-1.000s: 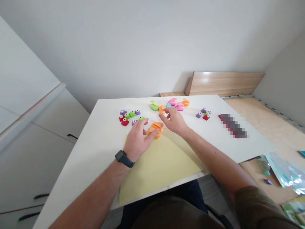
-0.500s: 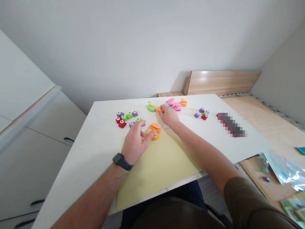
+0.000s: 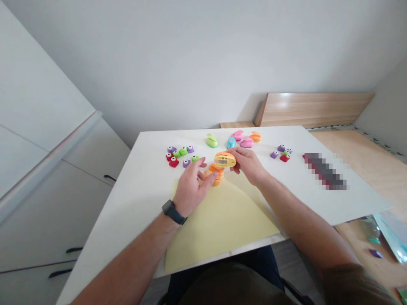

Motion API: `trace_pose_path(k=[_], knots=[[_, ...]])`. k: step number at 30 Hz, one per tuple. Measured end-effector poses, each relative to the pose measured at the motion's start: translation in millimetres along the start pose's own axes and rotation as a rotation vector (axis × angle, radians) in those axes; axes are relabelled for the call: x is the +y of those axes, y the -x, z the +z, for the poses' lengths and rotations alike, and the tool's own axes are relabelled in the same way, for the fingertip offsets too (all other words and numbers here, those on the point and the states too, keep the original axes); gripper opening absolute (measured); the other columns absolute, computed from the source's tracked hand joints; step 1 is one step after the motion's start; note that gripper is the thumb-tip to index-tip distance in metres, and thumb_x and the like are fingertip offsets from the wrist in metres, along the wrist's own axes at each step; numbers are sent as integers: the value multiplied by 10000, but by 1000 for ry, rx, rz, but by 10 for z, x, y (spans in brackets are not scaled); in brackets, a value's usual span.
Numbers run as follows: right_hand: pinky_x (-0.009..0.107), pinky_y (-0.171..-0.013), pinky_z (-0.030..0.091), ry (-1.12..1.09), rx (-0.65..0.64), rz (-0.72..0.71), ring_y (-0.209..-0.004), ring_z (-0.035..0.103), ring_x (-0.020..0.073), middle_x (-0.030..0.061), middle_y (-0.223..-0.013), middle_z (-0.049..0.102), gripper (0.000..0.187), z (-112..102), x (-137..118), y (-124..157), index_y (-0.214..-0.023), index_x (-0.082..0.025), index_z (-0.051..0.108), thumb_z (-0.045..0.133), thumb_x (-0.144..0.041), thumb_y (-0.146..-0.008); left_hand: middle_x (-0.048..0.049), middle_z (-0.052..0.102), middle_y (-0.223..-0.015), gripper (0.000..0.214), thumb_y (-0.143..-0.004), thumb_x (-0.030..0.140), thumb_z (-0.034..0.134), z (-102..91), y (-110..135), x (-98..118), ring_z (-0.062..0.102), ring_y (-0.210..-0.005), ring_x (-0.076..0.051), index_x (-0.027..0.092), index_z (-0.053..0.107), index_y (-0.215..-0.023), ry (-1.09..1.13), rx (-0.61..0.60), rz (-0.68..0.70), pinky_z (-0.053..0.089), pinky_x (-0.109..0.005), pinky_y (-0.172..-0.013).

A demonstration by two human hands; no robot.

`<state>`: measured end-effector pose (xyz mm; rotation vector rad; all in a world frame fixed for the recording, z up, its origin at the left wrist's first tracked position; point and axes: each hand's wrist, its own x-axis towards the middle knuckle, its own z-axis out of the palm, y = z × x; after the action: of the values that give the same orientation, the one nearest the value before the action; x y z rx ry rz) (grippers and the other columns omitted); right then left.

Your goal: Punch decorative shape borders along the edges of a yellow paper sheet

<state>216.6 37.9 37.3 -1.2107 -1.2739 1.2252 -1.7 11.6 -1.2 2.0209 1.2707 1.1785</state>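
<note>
Pale yellow paper (image 3: 219, 228) lies on the near part of the white tabletop (image 3: 127, 216), with the person's two bare forearms reaching over it from my side. The left-hand grip (image 3: 190, 188), with a black wristwatch (image 3: 173, 212) at its wrist, sits low and loosely spread, its fingers (image 3: 203, 171) beside or lightly against an orange lever punch (image 3: 216, 181) at the paper's far edge. I cannot tell whether they hold it.

The main change on my feed is that the right-hand grip (image 3: 249, 165) has lifted a second orange craft punch (image 3: 225, 159) off the tabletop. It now pinches this punch between fingers and thumb, just above the first punch, with the yellow underside and a small rectangular slot turned up.

Farther off, small purple, green and red punches (image 3: 179, 154) are bunched to the left. A green punch (image 3: 211, 140), a blue one (image 3: 231, 142), pink ones (image 3: 243, 140) and an orange one (image 3: 255, 136) line the far edge. Another small cluster (image 3: 281, 152) and a pixelated patch (image 3: 324, 171) lie to the right. Beyond stand a wooden panel (image 3: 314, 106) and a pale wall (image 3: 190, 55).
</note>
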Motion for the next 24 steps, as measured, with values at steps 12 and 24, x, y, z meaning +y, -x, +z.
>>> trace_pose_path(k=[12,24], knots=[[234,-497,374,166,-111,-54,-539,467,99,-10,-683,607,497,176,4,325,-920,-189,704,490,-634,-978,-51,757,-993,387,-863,420,758,-82,50,299,702,-823,-181,193,667,-1163,385,-159,-143,572,-282,-718],[237,-577,426,167,-185,-99,-678,514,113,22,-876,646,469,122,-30,365,-1049,-186,640,594,-636,-924,-72,760,-1077,476,-964,424,624,-101,65,290,682,-807,-185,200,643,-1384,360,-231,-150,555,-303,-729]])
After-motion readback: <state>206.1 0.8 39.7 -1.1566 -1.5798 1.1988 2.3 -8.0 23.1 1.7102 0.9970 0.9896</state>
